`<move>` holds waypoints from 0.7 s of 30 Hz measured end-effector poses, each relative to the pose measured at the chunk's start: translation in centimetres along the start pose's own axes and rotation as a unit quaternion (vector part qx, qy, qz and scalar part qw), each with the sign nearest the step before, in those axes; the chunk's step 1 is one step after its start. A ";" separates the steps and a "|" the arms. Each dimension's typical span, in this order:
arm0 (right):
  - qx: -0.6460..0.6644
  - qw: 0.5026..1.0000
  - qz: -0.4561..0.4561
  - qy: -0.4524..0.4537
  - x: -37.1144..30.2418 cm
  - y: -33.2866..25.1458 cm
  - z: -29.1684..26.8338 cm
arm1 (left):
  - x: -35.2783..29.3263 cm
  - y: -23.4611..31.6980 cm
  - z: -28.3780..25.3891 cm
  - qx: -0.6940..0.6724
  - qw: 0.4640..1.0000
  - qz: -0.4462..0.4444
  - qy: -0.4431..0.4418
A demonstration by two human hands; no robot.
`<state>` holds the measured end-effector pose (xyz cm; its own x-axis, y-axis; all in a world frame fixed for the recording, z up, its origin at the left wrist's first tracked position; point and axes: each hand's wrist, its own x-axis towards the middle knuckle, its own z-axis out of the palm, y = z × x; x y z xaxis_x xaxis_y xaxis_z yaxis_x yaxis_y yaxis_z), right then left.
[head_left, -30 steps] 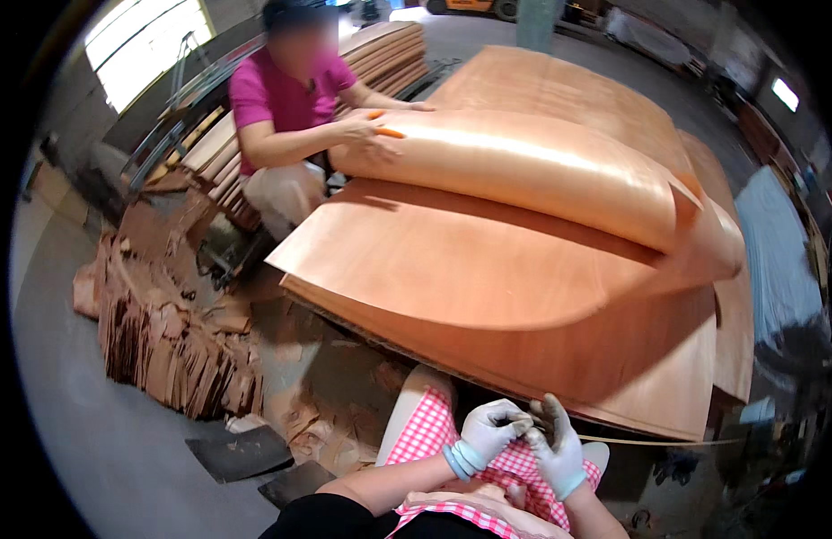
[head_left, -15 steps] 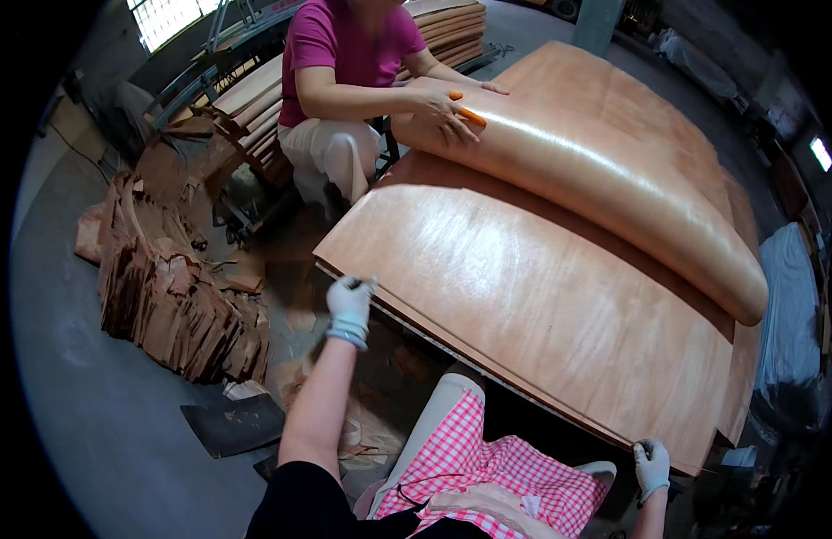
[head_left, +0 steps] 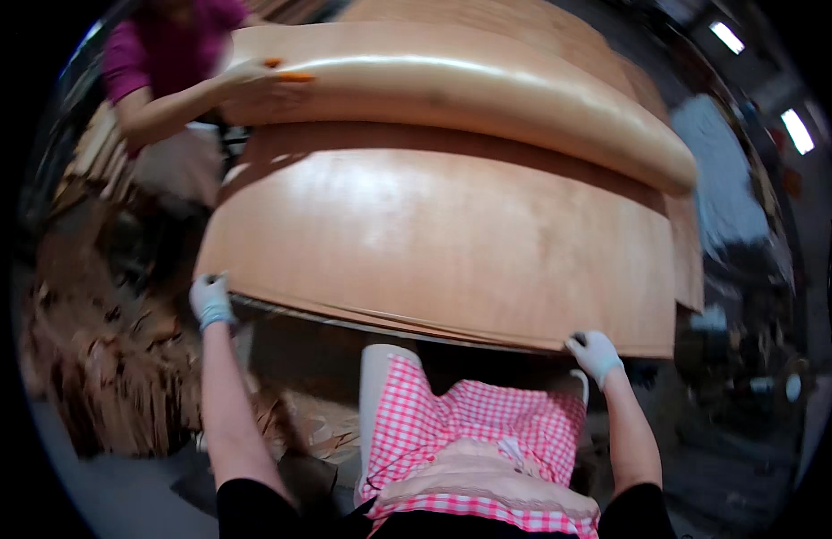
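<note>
A wide, thin sheet of tan wood veneer [head_left: 443,234] lies across the top of a stack in front of me. My left hand [head_left: 211,301], in a pale glove, is closed on its edge by the near left corner. Toward the right end of the same near edge, my right hand [head_left: 597,354], gloved too, pinches the sheet between thumb and fingers. Beyond the flat part, a large veneer sheet curls back into a long shiny roll [head_left: 452,90]. A co-worker's hand [head_left: 259,85], with orange on the fingers, rests on the roll's left end.
The co-worker in a purple top [head_left: 169,54] sits at the far left. Brown veneer scraps [head_left: 119,395] are heaped on the floor to my left. A pale plastic-covered pile [head_left: 721,171] stands at the right. My checked pink apron [head_left: 488,413] is close to the stack's near edge.
My view has swung, so the stack now runs more squarely across in front of me. Both hands remain at the near edge, the left now close to the corner.
</note>
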<state>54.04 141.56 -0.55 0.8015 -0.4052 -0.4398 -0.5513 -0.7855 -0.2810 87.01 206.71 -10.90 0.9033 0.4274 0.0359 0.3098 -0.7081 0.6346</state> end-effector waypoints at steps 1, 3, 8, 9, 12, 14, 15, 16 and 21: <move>0.030 0.998 0.046 -0.032 0.4 -0.1 -0.8 | 0.4 -0.8 -0.1 -0.020 0.999 -0.004 -0.028; -0.027 0.996 0.062 -0.052 1.2 1.5 -1.3 | 1.0 -1.8 -0.1 -0.053 0.998 -0.004 -0.030; 0.009 0.991 0.106 -0.077 3.0 2.2 0.0 | 1.0 -0.8 -1.3 0.093 0.996 -0.005 0.011; 0.028 0.989 0.112 -0.092 3.2 2.3 0.0 | 0.7 0.4 -1.7 0.183 0.981 -0.020 0.054; 0.033 0.990 0.103 -0.095 2.6 3.7 0.6 | -7.8 11.9 0.1 0.201 0.968 0.045 0.146; 0.005 0.994 0.054 -0.094 3.7 2.5 0.7 | -11.7 12.4 4.5 0.096 0.967 0.213 0.098; -0.019 0.994 0.047 -0.096 3.6 2.7 0.8 | -17.7 16.6 7.0 0.119 0.955 0.272 0.005; -0.018 0.995 0.045 -0.090 3.6 2.9 0.9 | -23.7 20.9 9.0 0.130 0.932 0.326 -0.087; 0.016 0.996 0.057 -0.073 3.1 2.5 0.3 | -42.2 31.1 16.2 0.099 0.821 0.490 -0.274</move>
<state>55.03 138.44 -2.86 0.6923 -0.4164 -0.5894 -0.6454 -0.7225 -0.2477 63.30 157.55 -5.17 0.7282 -0.6820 0.0671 -0.6534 -0.6614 0.3682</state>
